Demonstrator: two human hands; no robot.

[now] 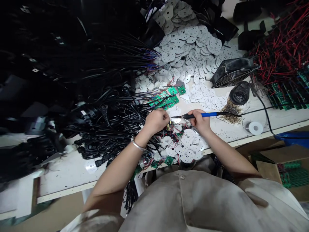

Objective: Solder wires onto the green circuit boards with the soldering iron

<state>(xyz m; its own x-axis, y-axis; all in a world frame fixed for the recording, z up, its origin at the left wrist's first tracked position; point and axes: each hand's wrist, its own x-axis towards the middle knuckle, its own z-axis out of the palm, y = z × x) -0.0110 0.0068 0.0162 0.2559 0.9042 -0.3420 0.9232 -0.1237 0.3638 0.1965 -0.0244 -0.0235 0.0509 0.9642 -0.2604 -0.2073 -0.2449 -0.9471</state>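
My right hand [200, 121] is closed round a soldering iron [209, 114] with a blue and black handle. The iron's tip points left, toward my left hand [157, 121]. My left hand is closed in a pinch; what its fingertips hold is too small to make out. Below the hands lie white round circuit boards [189, 143] with red and black wires among them. Just beyond the left hand sit several green circuit boards [169, 98] with wires attached. Black power cords [103, 129] pile up against the left forearm.
A large heap of white boards [190, 42] fills the back. At right stand a black fan [233, 72], a dark cup [239, 92], a solder spool [255, 128] and red-wired green boards [280, 93]. A cardboard box [270, 154] stands below the table's right edge.
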